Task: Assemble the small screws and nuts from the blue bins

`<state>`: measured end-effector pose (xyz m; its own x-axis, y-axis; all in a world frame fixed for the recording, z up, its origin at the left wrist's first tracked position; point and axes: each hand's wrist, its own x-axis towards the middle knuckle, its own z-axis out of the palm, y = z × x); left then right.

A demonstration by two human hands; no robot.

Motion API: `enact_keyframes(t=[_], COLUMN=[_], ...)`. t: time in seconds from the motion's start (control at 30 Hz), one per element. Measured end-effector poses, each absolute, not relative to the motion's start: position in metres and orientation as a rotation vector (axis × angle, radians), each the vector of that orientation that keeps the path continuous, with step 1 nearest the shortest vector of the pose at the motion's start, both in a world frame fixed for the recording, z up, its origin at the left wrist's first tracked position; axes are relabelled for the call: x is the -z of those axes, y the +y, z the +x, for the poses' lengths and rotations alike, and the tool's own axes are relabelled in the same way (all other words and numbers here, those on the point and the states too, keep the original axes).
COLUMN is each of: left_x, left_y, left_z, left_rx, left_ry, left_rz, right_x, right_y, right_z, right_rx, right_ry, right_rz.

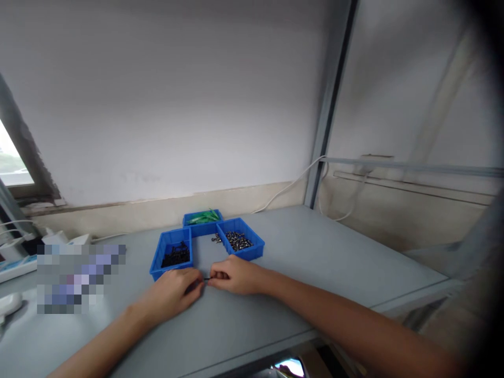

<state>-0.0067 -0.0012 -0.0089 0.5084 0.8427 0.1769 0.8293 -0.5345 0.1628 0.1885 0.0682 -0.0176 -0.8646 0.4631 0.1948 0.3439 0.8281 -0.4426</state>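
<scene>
My left hand (pixel 177 291) and my right hand (pixel 238 275) meet low over the table, fingertips pinched and almost touching. Between them shows a short, thin dark piece (pixel 207 279), gripped from both sides; most of it is hidden by the fingers, so I cannot tell its kind. Just beyond my left hand stands a blue bin (pixel 156 257) with small black parts (pixel 177 254). Behind my right hand a second blue bin (pixel 258 252) holds small shiny metal parts (pixel 238 241). Farther back, a third blue bin (pixel 202 229) contains green slender pieces (pixel 205 217).
A few metal parts (pixel 216 238) lie loose between the bins on the grey table (pixel 299 257). At the left are a power strip (pixel 18 268) with plugs, a blurred-out item (pixel 81 278) and a white object (pixel 11 303). A metal post (pixel 325 105) rises at the back right, near a white cable (pixel 283 185).
</scene>
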Motion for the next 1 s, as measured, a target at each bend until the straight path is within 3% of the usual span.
enact_keyframes(t=[1.0], left_x=[0.005], left_y=[-0.005], left_z=[-0.005], left_rx=[-0.058], left_ry=[1.543], left_rz=[2.873], right_x=[0.007], right_y=[0.062], right_z=[0.192], right_rx=[-0.547], right_ry=[-2.789], right_rz=[-0.601])
